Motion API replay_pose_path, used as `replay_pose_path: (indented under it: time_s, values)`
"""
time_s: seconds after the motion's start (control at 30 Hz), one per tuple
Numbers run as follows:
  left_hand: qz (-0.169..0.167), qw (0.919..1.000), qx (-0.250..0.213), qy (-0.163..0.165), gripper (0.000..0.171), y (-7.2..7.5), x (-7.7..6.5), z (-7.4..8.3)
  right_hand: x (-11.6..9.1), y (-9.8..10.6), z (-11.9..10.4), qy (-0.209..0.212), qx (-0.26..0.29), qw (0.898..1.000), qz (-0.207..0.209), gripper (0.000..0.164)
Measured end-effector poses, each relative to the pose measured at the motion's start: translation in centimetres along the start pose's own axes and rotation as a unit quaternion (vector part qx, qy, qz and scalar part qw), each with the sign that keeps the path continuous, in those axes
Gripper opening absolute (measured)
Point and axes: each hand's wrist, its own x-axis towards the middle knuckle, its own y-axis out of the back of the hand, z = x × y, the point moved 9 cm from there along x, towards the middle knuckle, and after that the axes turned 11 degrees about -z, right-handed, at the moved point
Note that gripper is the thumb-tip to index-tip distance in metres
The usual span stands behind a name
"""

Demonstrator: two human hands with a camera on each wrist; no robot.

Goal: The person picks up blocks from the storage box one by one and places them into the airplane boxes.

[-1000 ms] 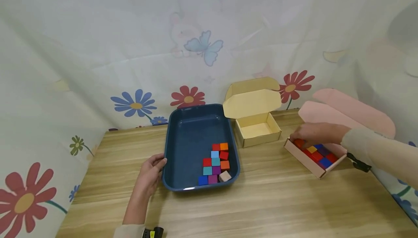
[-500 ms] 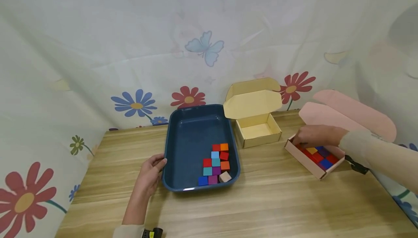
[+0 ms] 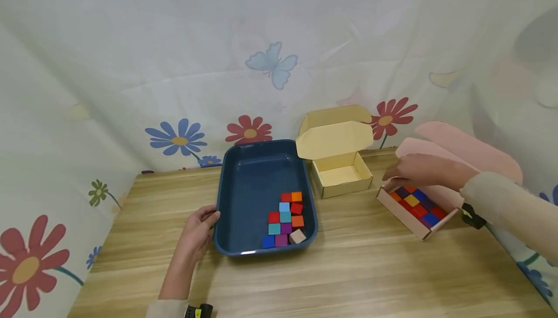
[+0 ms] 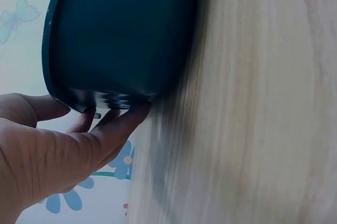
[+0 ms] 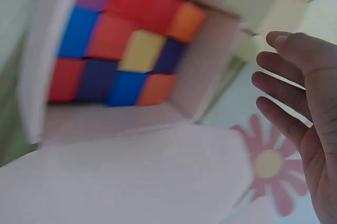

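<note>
My left hand (image 3: 197, 230) grips the dark blue tray (image 3: 220, 187) at its left side. In the left wrist view the thumb lies at the tray's rim (image 4: 46, 45) and the fingers sit against its outer wall. Several coloured cubes (image 3: 285, 216) lie grouped in the tray's near right part, among them a pale wooden one (image 3: 298, 236). At the right, my right hand (image 3: 420, 168) hovers over the far left corner of a pink cardboard box (image 3: 403, 213), holding nothing. Rows of cubes (image 5: 121, 40) fill that box, red, blue, purple, orange and one yellow. The right wrist view shows its fingers spread loosely.
Between tray and pink box stands a yellow cardboard box (image 3: 342, 175), lid up, with nothing inside. The pink box's lid (image 3: 468, 151) is folded back. A wooden table (image 3: 348, 279) carries everything, and a patterned cloth (image 3: 183, 56) hangs behind it.
My right hand has risen out of the pink box, uncovering more cubes at its left end, purple and orange among them. My left hand stays at the tray.
</note>
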Motion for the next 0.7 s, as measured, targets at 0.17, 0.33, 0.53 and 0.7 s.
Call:
replay_pose_path:
  time_s: [0.17, 0.33, 0.53, 0.7]
  values:
    - [-0.002, 1.0, 0.007, -0.001, 0.044, 0.1, 0.0, 0.2, 0.9, 3.1, -2.3, 0.019, -0.012, 0.999, 0.046, 0.04]
    - [-0.002, 1.0, 0.001, -0.006, 0.043, 0.0, 0.3, 0.1, 2.9, 4.4, -3.9, 0.011, -0.025, 0.999, 0.037, 0.058]
    - [-0.002, 1.0, -0.002, -0.005, 0.043, 0.1, 0.3, 0.0, 5.7, 5.6, -5.2, -0.005, 0.033, 0.998, 0.055, 0.066]
    - [-0.004, 0.9999, -0.006, -0.011, 0.044, 0.1, 0.2, 0.1, 8.1, 6.4, -8.0, 0.035, 0.06, 0.996, 0.052, 0.069]
